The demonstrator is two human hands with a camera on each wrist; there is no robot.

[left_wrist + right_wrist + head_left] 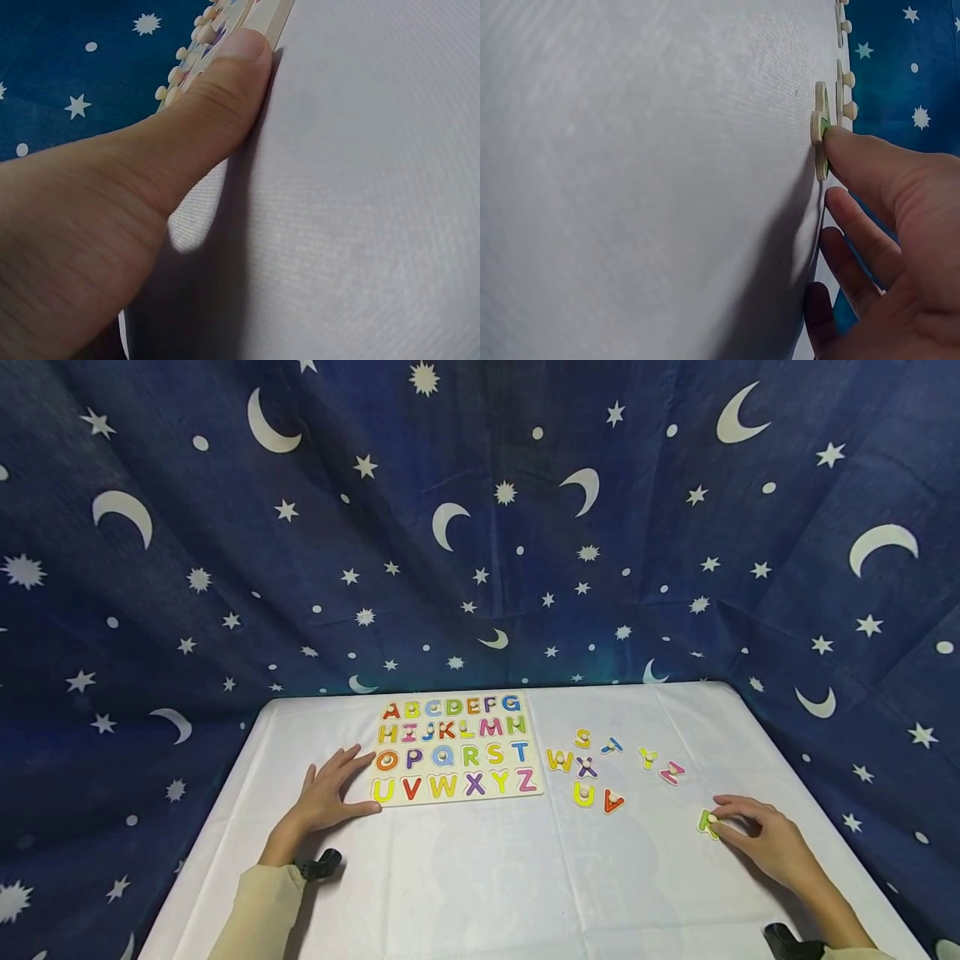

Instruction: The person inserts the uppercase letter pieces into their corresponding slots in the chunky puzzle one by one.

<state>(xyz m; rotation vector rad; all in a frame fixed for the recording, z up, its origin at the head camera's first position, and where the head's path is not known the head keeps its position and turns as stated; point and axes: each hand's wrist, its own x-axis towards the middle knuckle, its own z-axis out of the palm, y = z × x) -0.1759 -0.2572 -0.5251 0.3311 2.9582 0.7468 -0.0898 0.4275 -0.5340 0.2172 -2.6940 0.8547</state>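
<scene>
At the right of the table, my right hand point(761, 839) pinches the knob of a green letter piece point(703, 823) between thumb and fingers. Fingertips partly cover this piece, which looks like an R; its edge point(820, 131) shows in the right wrist view, close to the cloth. My left hand point(326, 797) has its fingers spread around the lower left corner of a wooden alphabet puzzle board point(457, 808). Its thumb point(225, 90) touches the board's near edge. Knobbed letters sit in the upper rows and through Q; the spaces from R to Z show no knobs.
Loose knobbed letters lie between board and right hand: yellow S point(582, 739), blue T point(612, 745), yellow Y point(647, 758), pink Z point(672, 772), orange W point(559, 761), purple X point(587, 767), yellow U point(582, 794) and red V point(612, 802). A starry curtain point(480, 577) hangs behind the white-covered table.
</scene>
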